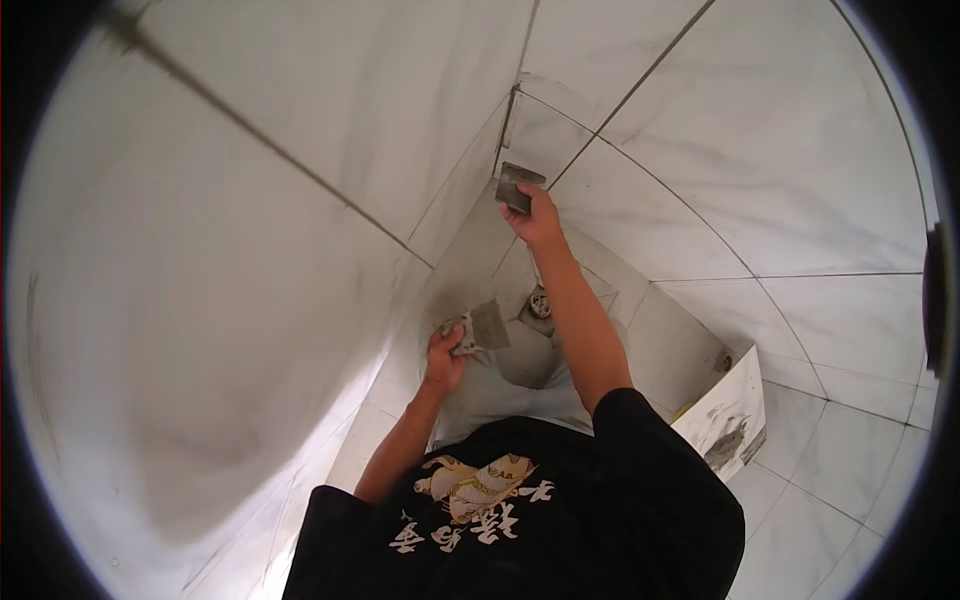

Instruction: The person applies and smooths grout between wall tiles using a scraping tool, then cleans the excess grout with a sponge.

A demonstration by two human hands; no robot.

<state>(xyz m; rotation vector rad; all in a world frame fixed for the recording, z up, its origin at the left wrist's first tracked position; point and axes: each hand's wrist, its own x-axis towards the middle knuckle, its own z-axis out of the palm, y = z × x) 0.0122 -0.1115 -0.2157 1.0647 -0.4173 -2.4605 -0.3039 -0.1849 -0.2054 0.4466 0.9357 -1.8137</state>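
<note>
My right hand [540,218] is closed on a putty knife [520,180], its grey smeared blade up at the corner joint between two tiled walls. Lower and to the left, my left hand [445,358] grips a second putty knife [489,325] with its wide blade pointing right. Pale wet paste clings around that knife's handle end and my fingers. Dark grout lines [650,75] run between the white marbled wall tiles [800,130] near the right hand.
An opening with a drain [540,303] lies in the floor between my arms. A tile piece [725,415] smeared with grey paste leans at the right. Close on the left rises a tiled wall [210,260]. A dark object [936,300] shows at the right edge.
</note>
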